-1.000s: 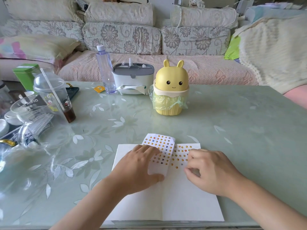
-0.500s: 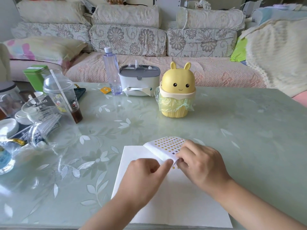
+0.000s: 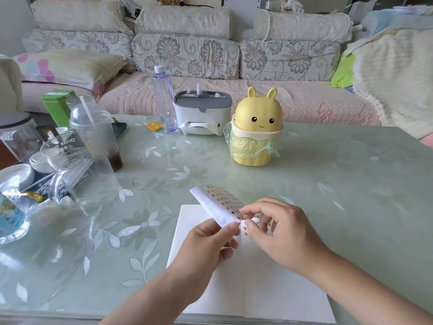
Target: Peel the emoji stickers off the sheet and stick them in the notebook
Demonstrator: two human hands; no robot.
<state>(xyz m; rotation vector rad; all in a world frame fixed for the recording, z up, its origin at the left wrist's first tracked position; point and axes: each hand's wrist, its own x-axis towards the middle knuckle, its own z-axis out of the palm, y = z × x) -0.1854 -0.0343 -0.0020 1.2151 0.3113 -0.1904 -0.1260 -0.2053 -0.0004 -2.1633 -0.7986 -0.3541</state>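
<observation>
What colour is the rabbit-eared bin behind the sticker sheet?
The rabbit-eared plastic bin is yellow, lined with a pale green bag; head view shows it.

Table top: smooth, glossy, glass-like, strong reflections, leaf print. Notebook: plain matt white paper. Sticker sheet: thin paper, matt white back. Bunny bin, centre of frame: smooth yellow plastic, soft sheen. Its liner bag: thin, crinkled, translucent green film. Tissue box: matt white and grey plastic. Bottle and domed cup, left: clear glossy plastic. Sofa across the top: quilted floral cloth, matt. Throw, upper right: cream knit, rough.
</observation>
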